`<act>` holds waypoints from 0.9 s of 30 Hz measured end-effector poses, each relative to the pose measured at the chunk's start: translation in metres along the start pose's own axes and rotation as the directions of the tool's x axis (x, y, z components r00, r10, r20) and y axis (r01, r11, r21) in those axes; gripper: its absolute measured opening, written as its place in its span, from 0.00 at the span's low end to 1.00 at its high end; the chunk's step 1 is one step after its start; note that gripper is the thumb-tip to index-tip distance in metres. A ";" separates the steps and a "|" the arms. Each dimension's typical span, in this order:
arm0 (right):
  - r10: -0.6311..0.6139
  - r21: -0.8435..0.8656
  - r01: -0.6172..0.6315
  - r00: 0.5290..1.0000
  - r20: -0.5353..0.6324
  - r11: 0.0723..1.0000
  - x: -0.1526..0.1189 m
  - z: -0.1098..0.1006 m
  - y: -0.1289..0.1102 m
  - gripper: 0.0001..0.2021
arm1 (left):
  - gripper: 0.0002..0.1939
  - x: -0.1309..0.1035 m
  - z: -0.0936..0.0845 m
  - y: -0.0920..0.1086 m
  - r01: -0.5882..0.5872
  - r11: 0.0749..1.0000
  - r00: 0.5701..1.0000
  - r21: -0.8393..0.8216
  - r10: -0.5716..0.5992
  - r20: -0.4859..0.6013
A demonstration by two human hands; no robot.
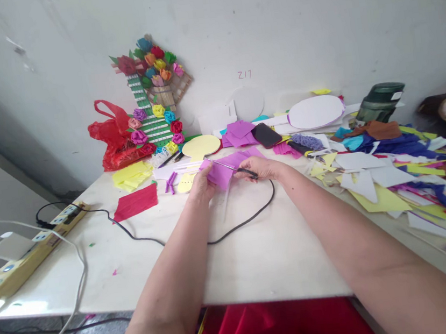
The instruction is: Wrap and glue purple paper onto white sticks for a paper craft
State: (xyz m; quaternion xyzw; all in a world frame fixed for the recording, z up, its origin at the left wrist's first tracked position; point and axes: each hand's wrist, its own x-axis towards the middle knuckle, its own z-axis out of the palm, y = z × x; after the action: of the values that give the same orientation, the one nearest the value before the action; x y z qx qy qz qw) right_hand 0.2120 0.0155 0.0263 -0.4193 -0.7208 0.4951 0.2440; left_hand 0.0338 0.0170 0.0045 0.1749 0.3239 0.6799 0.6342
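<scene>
My left hand [204, 184] is closed on the left side of a purple crepe paper sheet [221, 175], held up over the table. My right hand [256, 168] is wrapped round the black handles of a pair of scissors [226, 165]. The metal blades point left and lie across the paper, close to my left fingers. Small rolled purple pieces [171, 182] lie to the left of my left hand. A pale yellow card shape [201, 147] with a round top lies just behind the hands.
Paper scraps [373, 170] heap the right side, with a dark green bottle [380, 103] behind. A black cable [246, 222] loops across the table near my wrists. A power strip [34, 250] lies at left. Paper-flower decorations [153, 99] and a red plastic bag [113, 137] stand by the wall.
</scene>
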 end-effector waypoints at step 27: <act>-0.002 0.041 -0.001 0.997 0.076 0.999 -0.001 -0.007 0.003 0.18 | 0.13 0.001 -0.007 -0.005 -0.044 0.988 0.977 0.146 0.012 0.214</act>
State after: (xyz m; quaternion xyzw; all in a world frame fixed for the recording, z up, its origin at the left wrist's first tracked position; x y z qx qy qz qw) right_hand 0.2190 0.0190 0.0259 -0.3947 -0.7193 0.5254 0.2253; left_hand 0.0331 0.0166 -0.0042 0.2983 0.3020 0.6400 0.6405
